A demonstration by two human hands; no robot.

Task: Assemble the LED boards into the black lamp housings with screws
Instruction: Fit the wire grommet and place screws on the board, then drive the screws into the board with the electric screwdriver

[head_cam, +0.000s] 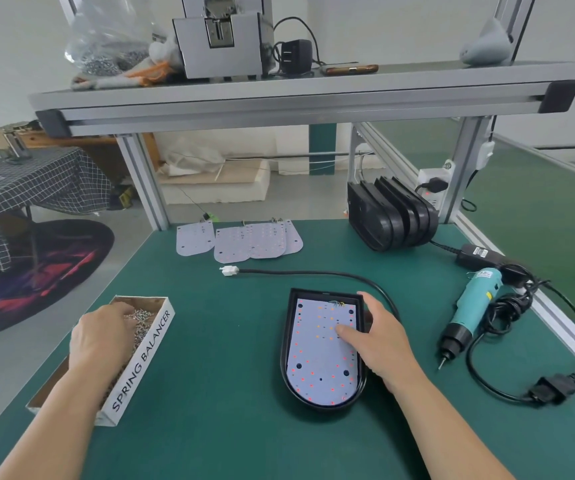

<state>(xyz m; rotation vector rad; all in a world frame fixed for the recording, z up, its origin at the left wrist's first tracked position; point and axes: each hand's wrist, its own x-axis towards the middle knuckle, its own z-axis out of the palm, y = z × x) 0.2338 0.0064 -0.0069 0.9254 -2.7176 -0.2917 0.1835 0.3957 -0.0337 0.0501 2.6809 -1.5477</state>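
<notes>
A black lamp housing (287, 355) lies on the green mat in front of me, with a white LED board (317, 362) seated inside it. My right hand (379, 337) rests over the housing's right rim, its thumb pressing on the board. My left hand (100, 337) reaches into a cardboard box (140, 362) marked SPRING BALANCER, fingers curled down into the pile of small screws (142, 322); the fingertips are hidden. Spare LED boards (241, 240) lie fanned out at the back of the mat. Several empty black housings (393, 216) stand stacked at the back right.
A teal electric screwdriver (469, 306) lies on the mat at the right, with its coiled cable and power adapter (478, 254). The housing's black lead with a white connector (228, 270) runs across the middle. An aluminium shelf (299, 95) hangs overhead.
</notes>
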